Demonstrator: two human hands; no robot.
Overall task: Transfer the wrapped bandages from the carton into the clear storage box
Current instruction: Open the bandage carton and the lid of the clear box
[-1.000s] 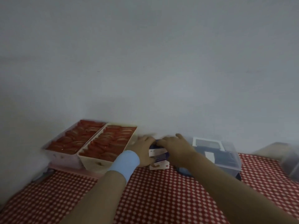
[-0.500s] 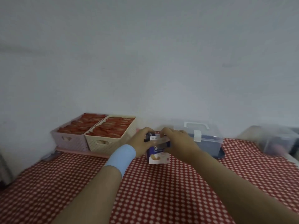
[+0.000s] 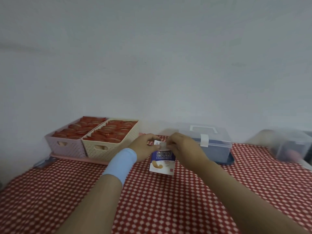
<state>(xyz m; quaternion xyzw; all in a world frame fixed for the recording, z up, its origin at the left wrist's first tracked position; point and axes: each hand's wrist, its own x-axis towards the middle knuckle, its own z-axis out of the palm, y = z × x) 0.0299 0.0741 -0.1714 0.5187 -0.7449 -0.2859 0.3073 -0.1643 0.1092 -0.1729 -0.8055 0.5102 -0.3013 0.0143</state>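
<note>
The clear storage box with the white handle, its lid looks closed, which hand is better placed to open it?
Probably the right hand. It lies nearest the clear storage box and its white latch, while the left hand sits on the carton's far side and could hold it.

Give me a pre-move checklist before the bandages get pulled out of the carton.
1. Carton held upright above the checked tablecloth: ok.
2. Both hands on the carton's top flap, left hand and right hand: ok.
3. Flap fully open: cannot tell, the fingers cover it.
4. Bandages visible inside: cannot tell.
5. Clear storage box open to receive them: not ok, lid is on with the white latch down.
6. Path from carton to box free: ok, bare cloth between them; the two baskets stand off to the left.
</note>
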